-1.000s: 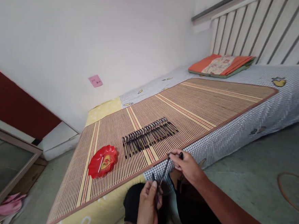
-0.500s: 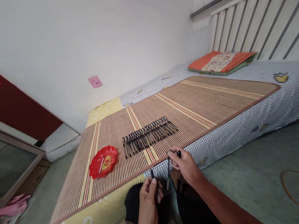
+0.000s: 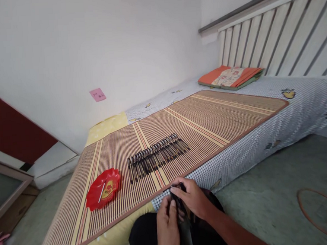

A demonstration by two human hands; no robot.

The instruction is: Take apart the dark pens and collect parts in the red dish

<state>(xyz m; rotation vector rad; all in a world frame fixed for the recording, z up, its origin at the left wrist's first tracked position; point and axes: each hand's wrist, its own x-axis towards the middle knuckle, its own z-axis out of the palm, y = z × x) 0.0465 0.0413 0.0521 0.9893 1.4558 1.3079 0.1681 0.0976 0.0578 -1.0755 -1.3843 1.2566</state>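
Close together at the bed's front edge, my two hands meet over my lap. My left hand (image 3: 168,219) is closed, fingers and thumb pinched around a slim black pen barrel that is mostly hidden. Against it, my right hand (image 3: 192,197) pinches a dark, slim pen part, its far end lost among the fingers; a second black piece (image 3: 183,187) sticks up from its curled fingers. Beyond the hands, several dark pens (image 3: 157,154) lie side by side in a slanting row on the bamboo mat (image 3: 203,134). A red scalloped dish (image 3: 91,194) holds one thin white stick (image 3: 101,193).
A folded orange and green cloth (image 3: 230,76) lies at the bed's far right, near the white slatted headboard (image 3: 275,36). A pink note (image 3: 97,94) is on the wall. A brown cord loop (image 3: 307,217) lies on the floor at right.
My hands have come together, the right moving down and left towards the left one, bringing the pen parts against each other. The view has shifted slightly; the row of pens and dish stay put.
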